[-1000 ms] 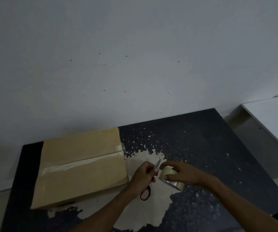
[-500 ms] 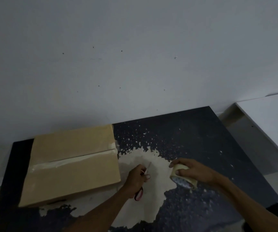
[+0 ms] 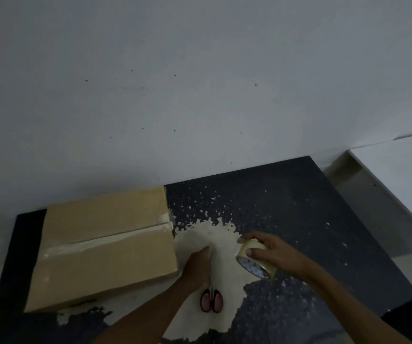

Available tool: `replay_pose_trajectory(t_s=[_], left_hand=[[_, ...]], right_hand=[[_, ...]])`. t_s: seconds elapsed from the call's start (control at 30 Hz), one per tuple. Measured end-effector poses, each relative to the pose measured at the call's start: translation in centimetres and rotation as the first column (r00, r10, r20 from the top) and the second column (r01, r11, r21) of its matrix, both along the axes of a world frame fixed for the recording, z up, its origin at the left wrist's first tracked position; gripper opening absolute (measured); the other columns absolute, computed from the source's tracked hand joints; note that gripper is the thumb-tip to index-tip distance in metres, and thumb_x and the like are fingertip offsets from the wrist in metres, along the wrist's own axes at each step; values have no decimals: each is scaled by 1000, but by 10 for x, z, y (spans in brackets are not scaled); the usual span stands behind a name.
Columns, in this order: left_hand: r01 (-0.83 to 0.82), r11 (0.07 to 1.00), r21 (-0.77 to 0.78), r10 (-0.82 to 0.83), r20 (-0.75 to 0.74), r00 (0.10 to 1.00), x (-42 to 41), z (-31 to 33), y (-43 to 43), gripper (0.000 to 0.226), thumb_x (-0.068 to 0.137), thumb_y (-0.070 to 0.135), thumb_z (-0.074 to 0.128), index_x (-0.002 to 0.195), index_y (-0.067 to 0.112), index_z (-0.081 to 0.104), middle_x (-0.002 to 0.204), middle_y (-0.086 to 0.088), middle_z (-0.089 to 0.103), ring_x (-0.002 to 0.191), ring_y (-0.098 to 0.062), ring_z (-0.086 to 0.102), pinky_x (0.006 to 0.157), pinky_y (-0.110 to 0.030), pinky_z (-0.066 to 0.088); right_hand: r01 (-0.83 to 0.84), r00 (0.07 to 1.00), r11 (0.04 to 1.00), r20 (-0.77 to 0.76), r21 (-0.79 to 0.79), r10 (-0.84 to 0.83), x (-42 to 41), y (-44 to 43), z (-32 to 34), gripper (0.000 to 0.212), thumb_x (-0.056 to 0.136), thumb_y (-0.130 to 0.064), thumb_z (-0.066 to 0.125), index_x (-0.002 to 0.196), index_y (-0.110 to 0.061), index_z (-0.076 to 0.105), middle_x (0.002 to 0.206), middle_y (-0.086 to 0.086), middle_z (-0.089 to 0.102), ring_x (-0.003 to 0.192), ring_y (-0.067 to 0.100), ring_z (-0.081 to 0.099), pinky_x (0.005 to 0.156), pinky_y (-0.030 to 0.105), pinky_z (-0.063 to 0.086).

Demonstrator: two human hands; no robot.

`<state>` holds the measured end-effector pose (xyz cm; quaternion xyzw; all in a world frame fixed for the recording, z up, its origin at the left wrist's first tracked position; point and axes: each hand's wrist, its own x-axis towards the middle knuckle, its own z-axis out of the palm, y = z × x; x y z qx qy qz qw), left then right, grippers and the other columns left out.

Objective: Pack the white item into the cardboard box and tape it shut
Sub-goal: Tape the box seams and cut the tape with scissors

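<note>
The cardboard box (image 3: pixel 105 264) lies closed on the left of the dark table (image 3: pixel 287 207), with a strip of pale tape (image 3: pixel 105 240) along its top seam. The white item is not visible. My left hand (image 3: pixel 196 268) is just right of the box and holds the blades of the red-handled scissors (image 3: pixel 211 300), whose handles lie on the table below it. My right hand (image 3: pixel 277 252) grips a roll of clear tape (image 3: pixel 253 260), tilted just above the table.
The tabletop has a worn pale patch (image 3: pixel 224 244) under my hands. A grey wall (image 3: pixel 200 95) rises right behind the table. A white surface (image 3: pixel 403 175) stands at the far right, beyond a gap.
My hands have moved apart. The right hand carried the tape roll to the right. The left hand lowered the scissors until their handles reached the table.
</note>
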<state>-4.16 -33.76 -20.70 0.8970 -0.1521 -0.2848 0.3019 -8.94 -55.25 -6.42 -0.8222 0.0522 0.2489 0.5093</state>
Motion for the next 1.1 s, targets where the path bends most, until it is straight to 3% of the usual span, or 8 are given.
replay_pose_trajectory(t_s=[0.23, 0.33, 0.47, 0.67, 0.8, 0.97, 1.03, 1.1], left_hand=[[147, 977, -157, -124, 151, 981, 65, 118, 11, 23, 98, 12, 48, 110, 16, 68, 103, -2, 71, 86, -12, 66, 69, -22, 52], [219, 972, 80, -232, 428, 873, 104, 151, 42, 23, 95, 13, 47, 102, 13, 68, 104, -3, 67, 91, -18, 63, 76, -32, 51], [418, 812, 407, -569, 398, 719, 121, 139, 92, 25, 93, 10, 47, 111, 9, 65, 115, -9, 61, 106, -27, 58, 81, -37, 49], [544, 673, 501, -727, 581, 365, 124, 108, 122, 30, 91, 25, 39, 93, 14, 67, 95, -3, 66, 91, -24, 59, 85, -36, 48], [595, 636, 491, -743, 600, 297, 126, 102, 116, 31, 94, 27, 40, 87, 16, 69, 86, -1, 66, 84, -23, 57, 83, -33, 41], [597, 593, 541, -805, 421, 418, 141, 107, 106, 53, 96, 41, 21, 96, 27, 71, 89, 5, 70, 84, -19, 59, 88, -36, 39], [562, 705, 433, -699, 293, 652, 143, 122, 97, 46, 97, 38, 26, 119, 29, 65, 102, 2, 72, 92, -17, 64, 90, -34, 43], [383, 923, 50, -385, 191, 903, 134, 139, 86, 32, 101, 24, 40, 127, 26, 59, 110, 2, 71, 95, -8, 66, 86, -29, 50]], right_hand=[[48, 998, 998, 34, 29, -49, 18, 25, 0, 30, 92, -15, 61, 115, -34, 64, 112, -6, 65, 90, 11, 68, 77, 29, 58], [41, 998, 999, 44, 28, -42, 24, 34, 3, 28, 93, -17, 61, 115, -34, 64, 109, -9, 65, 85, 9, 68, 72, 24, 56], [55, 996, 993, 64, 102, -62, 27, 42, 1, 25, 93, -17, 63, 113, -32, 65, 112, -5, 66, 91, 13, 68, 78, 31, 58], [47, 996, 993, 66, 111, -55, 31, 56, -5, 24, 92, -18, 62, 111, -32, 66, 111, -3, 63, 89, 10, 67, 74, 27, 58], [44, 997, 992, 65, 116, -52, 36, 68, -6, 25, 92, -19, 62, 110, -35, 66, 114, -5, 61, 94, 15, 66, 79, 35, 59], [20, 996, 993, 79, 118, -30, 40, 74, 5, 25, 87, -28, 62, 111, -36, 65, 117, -8, 61, 95, 13, 66, 79, 32, 59], [26, 995, 990, 88, 141, -39, 43, 77, 12, 24, 92, -19, 62, 113, -31, 65, 115, -8, 63, 93, 9, 67, 77, 28, 59], [24, 994, 987, 101, 157, -40, 47, 80, 20, 26, 93, -15, 62, 114, -29, 65, 113, -6, 64, 93, 8, 67, 76, 27, 58]])
